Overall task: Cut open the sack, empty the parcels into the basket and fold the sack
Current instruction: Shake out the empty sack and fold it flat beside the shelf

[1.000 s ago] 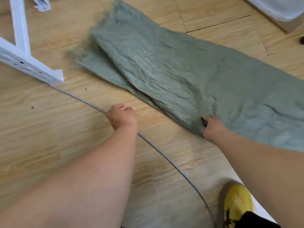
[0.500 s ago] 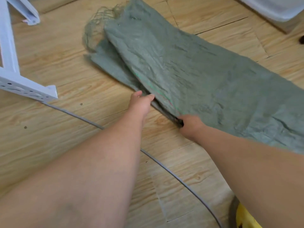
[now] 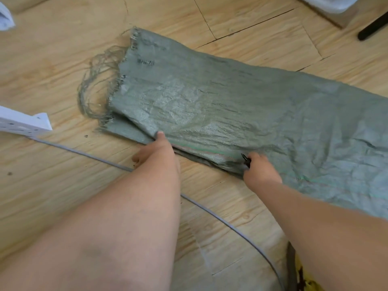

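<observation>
The sack (image 3: 231,106) is lying flat, running from 10 to 4 o'clock. Both hands are gripping its near edge: left hand (image 3: 156,152) toward 10, right hand (image 3: 259,171) also holding a dark tool (image 3: 245,160).

Soft, even daylight with faint shadows; edges bow from wide-angle distortion, slightly blurred.

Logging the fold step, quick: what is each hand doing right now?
Left hand: gripping the near edge of the green sack.
Right hand: curled round a small black tool, resting at the sack's edge.
</observation>
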`<move>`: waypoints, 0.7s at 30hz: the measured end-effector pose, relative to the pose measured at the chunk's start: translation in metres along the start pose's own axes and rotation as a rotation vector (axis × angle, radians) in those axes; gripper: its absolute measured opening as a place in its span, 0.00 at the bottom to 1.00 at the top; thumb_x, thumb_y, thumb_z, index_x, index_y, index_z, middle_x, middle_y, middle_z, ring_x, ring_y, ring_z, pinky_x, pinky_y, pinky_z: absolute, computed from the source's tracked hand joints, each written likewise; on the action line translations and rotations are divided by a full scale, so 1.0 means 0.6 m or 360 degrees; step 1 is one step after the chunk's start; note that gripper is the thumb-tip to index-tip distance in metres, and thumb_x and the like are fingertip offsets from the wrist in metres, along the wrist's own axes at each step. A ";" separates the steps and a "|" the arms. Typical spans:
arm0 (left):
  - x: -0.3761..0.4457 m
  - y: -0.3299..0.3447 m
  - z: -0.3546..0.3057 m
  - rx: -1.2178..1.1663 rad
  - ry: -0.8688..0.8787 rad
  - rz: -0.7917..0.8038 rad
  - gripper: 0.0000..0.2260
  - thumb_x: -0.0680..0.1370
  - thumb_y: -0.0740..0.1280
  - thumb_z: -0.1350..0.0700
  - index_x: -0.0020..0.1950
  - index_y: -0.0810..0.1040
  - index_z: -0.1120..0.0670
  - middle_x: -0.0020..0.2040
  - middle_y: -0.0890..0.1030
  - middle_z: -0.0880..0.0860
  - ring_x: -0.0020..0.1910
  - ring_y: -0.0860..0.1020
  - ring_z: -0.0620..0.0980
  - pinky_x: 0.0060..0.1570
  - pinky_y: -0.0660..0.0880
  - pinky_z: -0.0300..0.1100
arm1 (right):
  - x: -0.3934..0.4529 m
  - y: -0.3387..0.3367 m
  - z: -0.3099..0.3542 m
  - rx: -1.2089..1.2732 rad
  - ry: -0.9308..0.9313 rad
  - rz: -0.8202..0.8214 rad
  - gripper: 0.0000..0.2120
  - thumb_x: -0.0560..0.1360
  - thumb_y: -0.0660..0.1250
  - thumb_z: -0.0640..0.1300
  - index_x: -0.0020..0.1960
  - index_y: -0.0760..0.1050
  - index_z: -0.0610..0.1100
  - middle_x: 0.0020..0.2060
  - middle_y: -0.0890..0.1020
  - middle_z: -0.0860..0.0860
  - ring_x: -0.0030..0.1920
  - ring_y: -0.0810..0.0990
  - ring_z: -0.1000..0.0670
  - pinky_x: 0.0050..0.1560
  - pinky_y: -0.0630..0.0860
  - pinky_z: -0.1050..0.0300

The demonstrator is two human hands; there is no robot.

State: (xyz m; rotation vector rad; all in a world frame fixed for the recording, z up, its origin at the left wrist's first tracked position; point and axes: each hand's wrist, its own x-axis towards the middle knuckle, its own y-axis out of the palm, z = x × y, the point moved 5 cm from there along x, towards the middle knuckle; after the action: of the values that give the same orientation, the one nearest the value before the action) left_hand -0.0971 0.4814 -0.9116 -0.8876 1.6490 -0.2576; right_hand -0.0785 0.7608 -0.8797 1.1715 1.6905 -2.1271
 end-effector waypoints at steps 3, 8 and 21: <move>-0.021 0.036 -0.017 -0.0393 -0.0039 0.0338 0.41 0.54 0.77 0.34 0.60 0.74 0.56 0.53 0.81 0.54 0.47 0.81 0.55 0.53 0.78 0.49 | -0.015 -0.001 -0.026 0.0165 0.0131 -0.0107 0.30 0.75 0.60 0.32 0.72 0.61 0.52 0.70 0.66 0.47 0.63 0.73 0.39 0.51 0.74 0.47; -0.041 0.007 -0.083 -0.0447 0.0239 0.0363 0.14 0.75 0.71 0.58 0.59 0.74 0.56 0.49 0.78 0.52 0.44 0.76 0.52 0.47 0.72 0.40 | -0.006 0.012 0.008 0.0276 -0.0010 0.0184 0.35 0.75 0.58 0.34 0.78 0.54 0.56 0.77 0.57 0.48 0.71 0.66 0.39 0.62 0.71 0.52; -0.348 -0.019 -0.284 0.0779 0.2420 0.0119 0.19 0.76 0.65 0.60 0.67 0.72 0.56 0.68 0.68 0.57 0.67 0.67 0.58 0.65 0.68 0.50 | -0.057 0.008 0.204 0.0826 -0.0524 0.0549 0.33 0.75 0.58 0.32 0.77 0.58 0.51 0.71 0.69 0.47 0.70 0.69 0.45 0.68 0.67 0.56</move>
State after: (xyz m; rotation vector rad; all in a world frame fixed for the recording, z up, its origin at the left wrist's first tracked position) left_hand -0.2430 0.5636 -0.7000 -0.1178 2.7434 -1.4704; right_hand -0.1090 0.6397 -0.8551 1.0465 0.7578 -2.4192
